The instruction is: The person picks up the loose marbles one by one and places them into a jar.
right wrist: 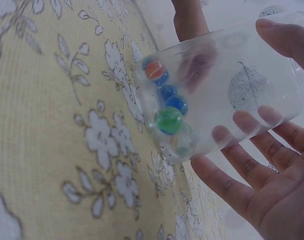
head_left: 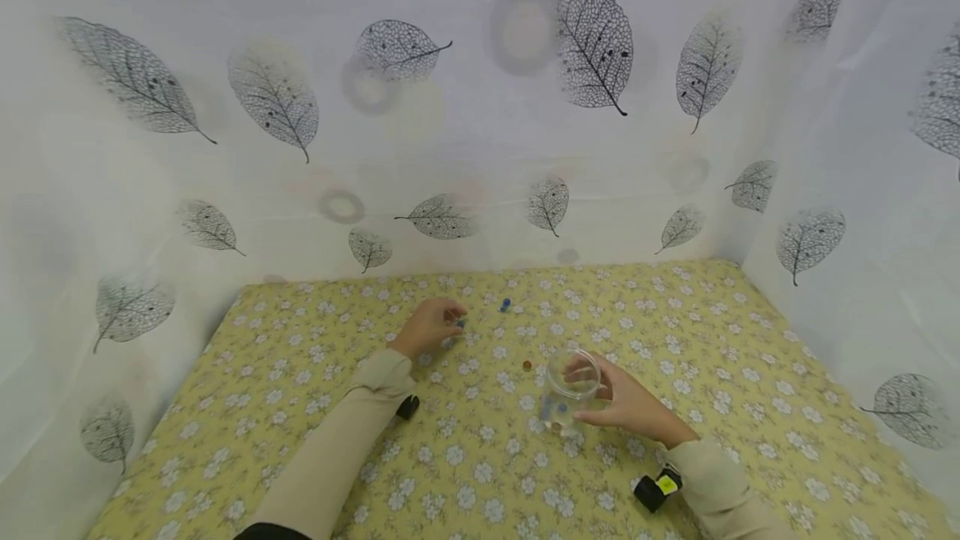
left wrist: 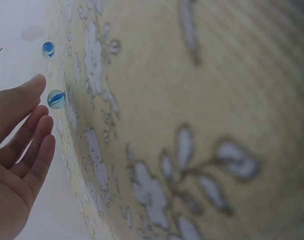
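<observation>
My left hand (head_left: 431,326) reaches down to the far middle of the table, thumb and fingers slightly apart. Just beyond its fingertips lies a clear marble with blue swirls (left wrist: 56,99); contact with it is not plain. A second blue marble (head_left: 506,304) rests a little farther off, also seen in the left wrist view. My right hand (head_left: 626,402) holds a clear jar (head_left: 558,407) around its side, the open mouth upward. At the jar's bottom are several marbles, among them a green marble (right wrist: 169,120) and an orange-red marble (right wrist: 154,70).
An amber marble (head_left: 527,366) lies on the table left of the jar. A yellow flowered cloth (head_left: 480,473) covers the table. White curtains with a leaf print (head_left: 480,132) stand behind and at both sides. Black wrist devices (head_left: 651,493) are worn below each hand.
</observation>
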The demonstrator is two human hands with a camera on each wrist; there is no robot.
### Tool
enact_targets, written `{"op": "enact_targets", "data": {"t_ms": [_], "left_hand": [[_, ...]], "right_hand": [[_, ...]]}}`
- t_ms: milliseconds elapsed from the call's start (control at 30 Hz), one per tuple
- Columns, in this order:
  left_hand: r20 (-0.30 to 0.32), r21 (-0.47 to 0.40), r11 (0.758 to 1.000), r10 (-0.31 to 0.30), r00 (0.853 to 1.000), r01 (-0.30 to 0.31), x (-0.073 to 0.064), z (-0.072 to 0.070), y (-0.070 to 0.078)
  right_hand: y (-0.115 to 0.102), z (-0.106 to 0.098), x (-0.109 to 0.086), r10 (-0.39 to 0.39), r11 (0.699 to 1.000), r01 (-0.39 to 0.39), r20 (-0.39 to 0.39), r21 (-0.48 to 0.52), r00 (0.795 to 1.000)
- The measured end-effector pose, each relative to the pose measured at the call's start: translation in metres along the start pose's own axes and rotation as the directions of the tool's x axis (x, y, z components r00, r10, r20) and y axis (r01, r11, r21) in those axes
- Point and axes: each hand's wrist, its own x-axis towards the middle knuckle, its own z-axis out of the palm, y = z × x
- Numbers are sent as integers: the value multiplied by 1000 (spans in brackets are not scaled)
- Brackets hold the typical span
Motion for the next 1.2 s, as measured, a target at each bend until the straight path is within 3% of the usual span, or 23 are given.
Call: {"op": "enact_targets", "data": {"t_ms": [200,533,1200], "left_hand": [[52,0,998,-64,997,64,5,1,-2],[102,36,997,-73,992,70,11,3,-3],[100,41,996,-87,991,83,12,4,0]], "right_hand": [[-1,0,1,4,1000,-4,4,-2,1000],[0,-1,0,3,1000,-3,3,2,1000],[0,0,-1,2,1000,-2,-3,-3,1000]]}}
